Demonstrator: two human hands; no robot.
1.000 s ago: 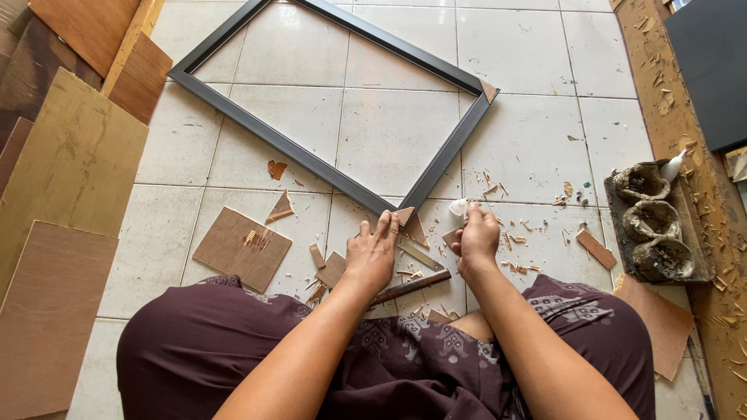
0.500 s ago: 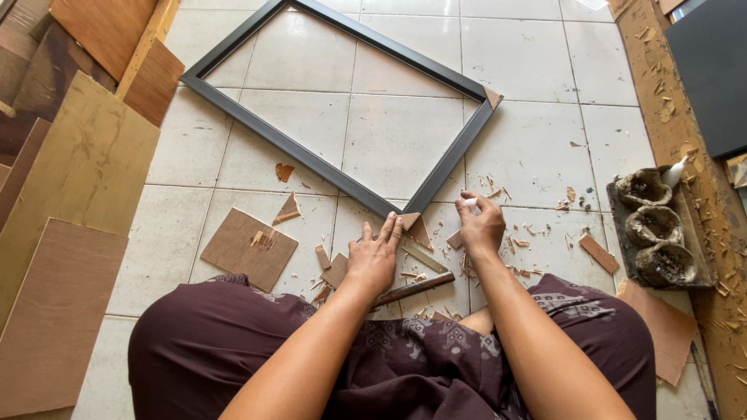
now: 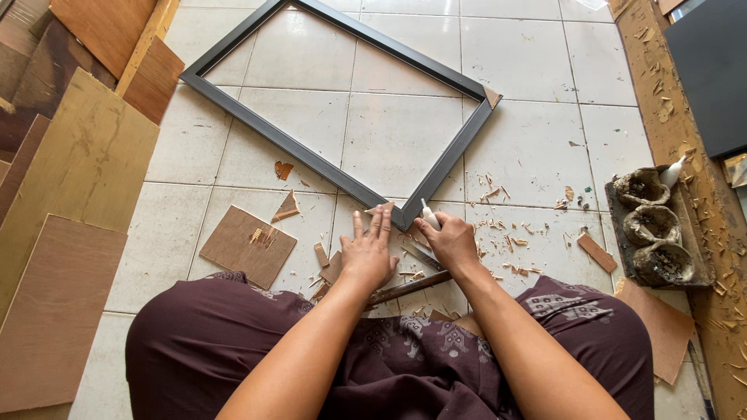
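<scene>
Fingers of the left hand (image 3: 369,253) press the frame (image 3: 447,159) corner (right hand (image 3: 449,241) beside).

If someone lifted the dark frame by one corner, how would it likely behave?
The frame is thin-railed and open in the middle, so it is probably light but may flex or rack at its joints. Flat on the smooth tiles, it would likely slide, not tip. The left hand presses near its closest corner.

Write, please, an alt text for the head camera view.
A seated person's left hand presses flat by the near corner of a dark rectangular frame on a tiled floor, while the right hand holds a small white tube there. Wood scraps lie around.
</scene>
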